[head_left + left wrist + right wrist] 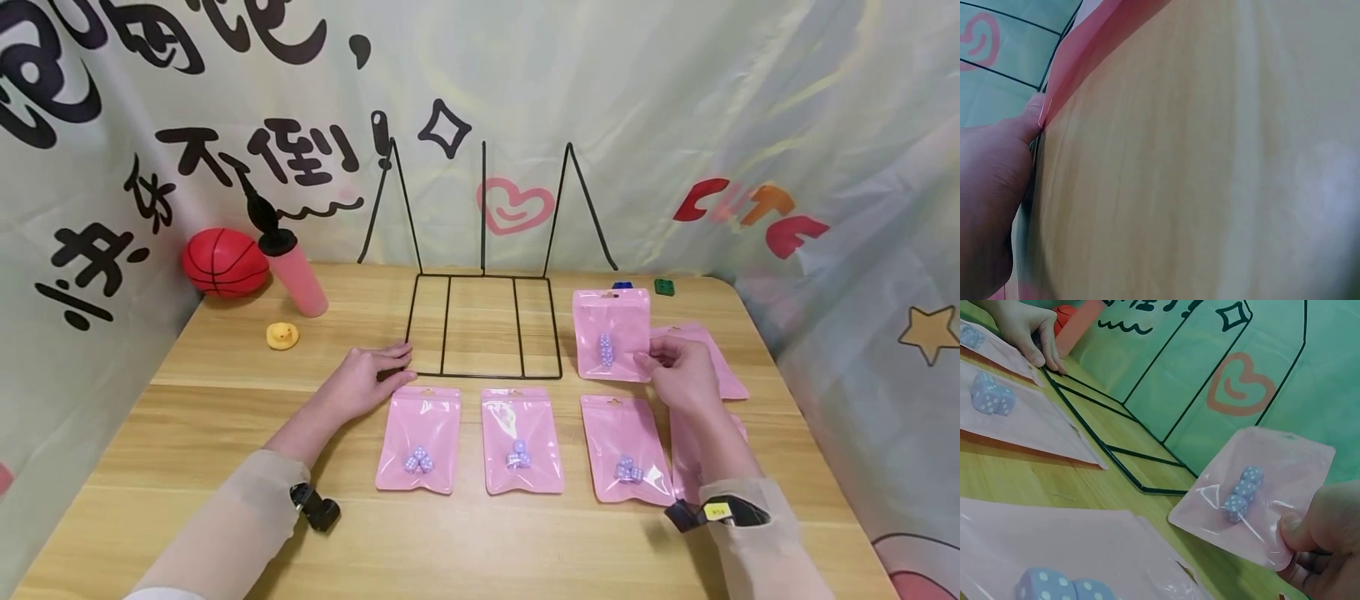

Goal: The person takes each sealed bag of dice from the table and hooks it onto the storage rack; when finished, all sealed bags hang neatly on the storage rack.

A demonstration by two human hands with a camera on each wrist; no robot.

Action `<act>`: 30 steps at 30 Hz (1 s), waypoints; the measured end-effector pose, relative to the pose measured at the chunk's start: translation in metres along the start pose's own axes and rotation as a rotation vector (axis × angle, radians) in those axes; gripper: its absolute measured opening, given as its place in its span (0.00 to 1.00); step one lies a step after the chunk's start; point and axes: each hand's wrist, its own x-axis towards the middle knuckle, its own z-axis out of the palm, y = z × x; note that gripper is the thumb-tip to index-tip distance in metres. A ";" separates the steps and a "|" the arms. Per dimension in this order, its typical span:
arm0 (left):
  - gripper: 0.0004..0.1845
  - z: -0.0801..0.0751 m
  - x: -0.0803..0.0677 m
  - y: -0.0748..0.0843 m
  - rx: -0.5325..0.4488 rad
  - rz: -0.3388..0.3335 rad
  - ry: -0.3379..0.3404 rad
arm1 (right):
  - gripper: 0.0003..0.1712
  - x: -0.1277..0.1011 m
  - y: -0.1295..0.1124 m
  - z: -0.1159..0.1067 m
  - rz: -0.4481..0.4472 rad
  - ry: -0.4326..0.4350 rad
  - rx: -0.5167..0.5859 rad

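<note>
My right hand [684,375] pinches the lower right edge of a pink zip bag [588,333] between thumb and fingers. The bag is raised and faces me, with a short column of pale blue dice [1244,494] showing through it. To its left stands a black wire display rack [517,325], its base on the table and hooked uprights at the back. My left hand [363,382] rests at the rack's front left corner, fingers extended over the wire. Three pink bags with dice, a left bag [399,417], a middle bag [501,421] and a right bag [611,425], lie in front.
More pink bags [723,371] lie under and beside my right forearm. At the back left are a red ball [225,262], a pink hand pump [298,279] and a yellow duck [282,336]. A green block [664,287] and a blue block [622,285] sit near the back edge.
</note>
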 end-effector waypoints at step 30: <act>0.22 -0.005 0.004 0.005 0.042 -0.045 -0.072 | 0.06 -0.046 -0.053 -0.009 -0.414 0.037 0.360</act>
